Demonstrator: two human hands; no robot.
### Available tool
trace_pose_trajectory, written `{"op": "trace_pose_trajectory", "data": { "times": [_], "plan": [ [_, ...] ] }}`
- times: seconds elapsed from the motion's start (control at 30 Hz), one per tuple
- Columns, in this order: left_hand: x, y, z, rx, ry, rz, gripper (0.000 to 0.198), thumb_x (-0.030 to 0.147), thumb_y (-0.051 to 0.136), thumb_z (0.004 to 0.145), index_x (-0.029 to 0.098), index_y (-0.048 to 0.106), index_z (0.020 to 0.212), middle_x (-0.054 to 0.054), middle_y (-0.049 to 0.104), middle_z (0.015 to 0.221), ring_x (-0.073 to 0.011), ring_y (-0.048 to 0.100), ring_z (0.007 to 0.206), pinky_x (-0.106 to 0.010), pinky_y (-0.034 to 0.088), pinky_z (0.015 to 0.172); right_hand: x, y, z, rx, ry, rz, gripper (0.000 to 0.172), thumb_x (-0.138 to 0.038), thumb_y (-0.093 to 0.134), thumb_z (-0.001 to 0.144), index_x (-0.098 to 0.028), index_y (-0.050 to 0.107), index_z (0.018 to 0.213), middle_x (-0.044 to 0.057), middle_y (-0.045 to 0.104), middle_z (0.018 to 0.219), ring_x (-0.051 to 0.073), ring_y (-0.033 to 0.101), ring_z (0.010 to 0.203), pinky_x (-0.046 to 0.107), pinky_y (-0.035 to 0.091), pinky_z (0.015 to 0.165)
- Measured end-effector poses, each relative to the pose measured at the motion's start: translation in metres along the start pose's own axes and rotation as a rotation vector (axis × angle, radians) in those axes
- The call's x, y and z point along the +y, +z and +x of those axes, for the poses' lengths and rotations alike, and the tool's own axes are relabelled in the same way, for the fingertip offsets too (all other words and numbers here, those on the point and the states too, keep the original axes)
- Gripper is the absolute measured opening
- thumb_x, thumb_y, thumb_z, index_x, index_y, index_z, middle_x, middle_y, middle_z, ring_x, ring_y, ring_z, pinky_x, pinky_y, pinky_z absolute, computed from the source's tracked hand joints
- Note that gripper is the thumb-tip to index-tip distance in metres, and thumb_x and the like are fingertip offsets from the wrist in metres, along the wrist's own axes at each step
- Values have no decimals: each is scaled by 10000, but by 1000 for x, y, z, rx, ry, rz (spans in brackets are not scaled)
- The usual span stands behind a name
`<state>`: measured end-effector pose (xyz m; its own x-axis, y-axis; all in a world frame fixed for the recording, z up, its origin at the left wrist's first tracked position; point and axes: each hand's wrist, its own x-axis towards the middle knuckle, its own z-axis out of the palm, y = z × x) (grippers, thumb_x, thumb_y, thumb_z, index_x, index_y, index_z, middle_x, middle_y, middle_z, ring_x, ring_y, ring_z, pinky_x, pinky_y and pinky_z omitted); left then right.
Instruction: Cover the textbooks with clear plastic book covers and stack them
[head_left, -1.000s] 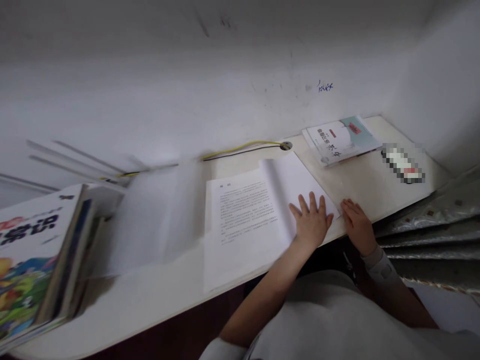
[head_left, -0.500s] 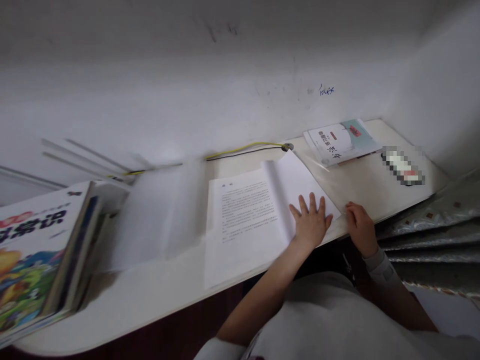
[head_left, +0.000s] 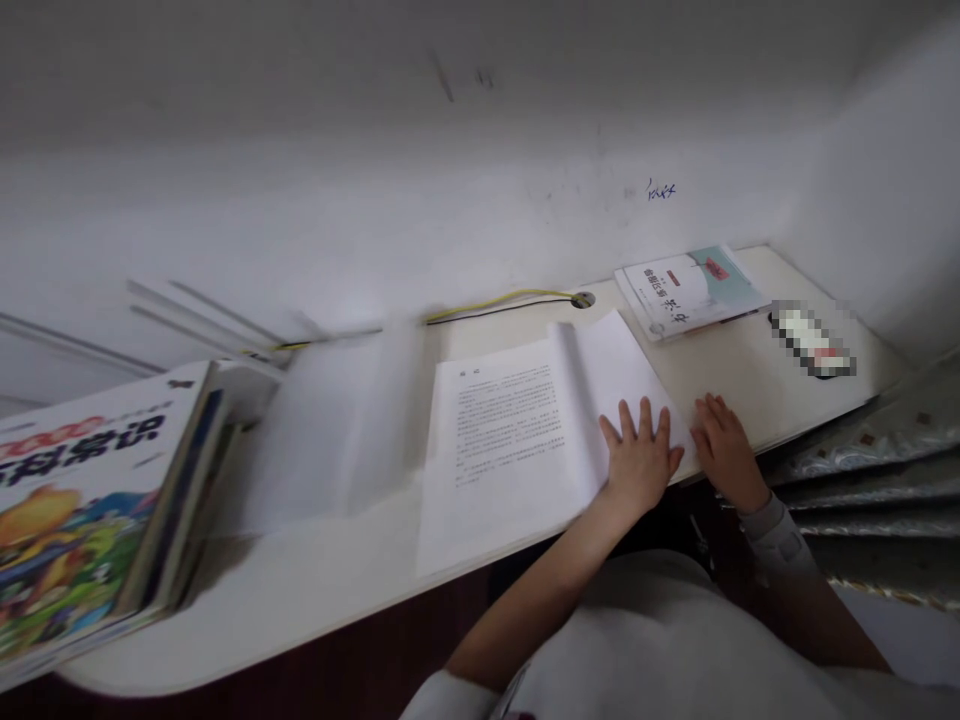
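An open book [head_left: 499, 430] lies on the white desk, its left page printed with lines of text and its right page blank and slightly curled near the middle. My left hand [head_left: 639, 455] rests flat on the blank page with fingers spread. Just to the right of the book, my right hand [head_left: 727, 450] lies on the desk's front edge, its fingers extended and nothing seen in them. A grey-white band circles the right wrist.
Left on the desk [head_left: 247, 600] stand a stack of books with a colourful cover [head_left: 75, 510] and blurred white sheets [head_left: 307, 440]. At the back right are a booklet [head_left: 694, 290] and a pixelated object [head_left: 814, 340]. A yellow cable [head_left: 502, 298] runs along the wall into a hole.
The fingers of my right hand have straightened from a curl and reach further onto the desk. My left hand stays flat on the page. The whole view has shifted slightly.
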<state>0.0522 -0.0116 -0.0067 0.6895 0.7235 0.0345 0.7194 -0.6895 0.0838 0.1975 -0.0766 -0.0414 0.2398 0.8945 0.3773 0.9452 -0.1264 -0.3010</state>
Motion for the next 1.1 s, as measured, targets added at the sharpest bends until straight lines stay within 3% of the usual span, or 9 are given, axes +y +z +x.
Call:
{"op": "trace_pose_trajectory", "data": {
  "times": [0.27,0.4,0.5,0.6,0.7,0.77,0.83,0.93,1.1],
  "plan": [
    [3,0,-17,-48,83,14,618,495,264,930,145,294,1439,-130,244,1511,-377,177,1384,-657,175,1051,-4,1,0,-27,-11,-91,472,-350,325,944,-71,474,1295,228,453,1367,298,335,1328,490,317,1034],
    [-9,-13,-15,-155,183,-14,645,528,281,919,142,301,1435,-119,265,1504,-368,194,1382,-603,223,1057,-2,1,0,-39,-27,-89,462,-355,357,936,-99,483,1299,219,445,1378,305,356,1313,501,338,1018],
    [-33,-27,9,-260,367,-66,631,547,289,915,147,379,1394,-104,360,1467,-318,313,1343,-467,296,1059,0,0,0,-45,-46,-98,432,-336,390,926,-141,499,1296,198,442,1388,306,369,1303,503,348,1010],
    [-62,-34,49,-230,442,-97,513,397,243,961,101,440,1330,-142,412,1429,-216,393,1301,-326,304,1053,-1,-1,0,-44,-66,-148,403,-320,396,925,-156,530,1267,190,467,1367,312,392,1284,504,350,1006],
    [-84,-33,87,-151,331,-27,492,428,337,929,140,438,1316,-154,332,1471,-282,313,1341,-433,285,1050,-1,-1,0,-32,-80,-192,393,-322,394,926,-151,548,1244,190,490,1340,317,405,1271,497,356,998],
    [-93,-30,106,-180,304,-4,643,566,416,859,156,377,1353,-175,230,1510,-340,239,1365,-507,256,1044,-1,0,-1,-16,-85,-195,384,-322,394,926,-161,555,1235,176,504,1330,311,410,1266,493,358,994],
    [-98,-26,120,-227,303,-8,857,691,438,775,127,287,1401,-219,149,1520,-362,221,1367,-509,243,1046,-1,1,-1,-3,-90,-193,375,-324,396,926,-174,560,1228,165,511,1326,307,412,1264,493,360,991],
    [-100,-20,131,-187,306,4,992,758,389,740,72,209,1433,-247,110,1517,-370,236,1356,-468,227,1058,-1,2,-1,7,-95,-201,371,-319,398,925,-171,565,1221,172,512,1324,308,417,1261,496,365,985],
    [-97,-10,128,-133,344,0,951,765,312,763,120,200,1453,-191,128,1530,-348,206,1374,-476,172,1080,-1,3,-2,7,-101,-212,379,-324,398,926,-162,571,1221,189,508,1325,316,426,1254,493,368,983]
  ]
}}
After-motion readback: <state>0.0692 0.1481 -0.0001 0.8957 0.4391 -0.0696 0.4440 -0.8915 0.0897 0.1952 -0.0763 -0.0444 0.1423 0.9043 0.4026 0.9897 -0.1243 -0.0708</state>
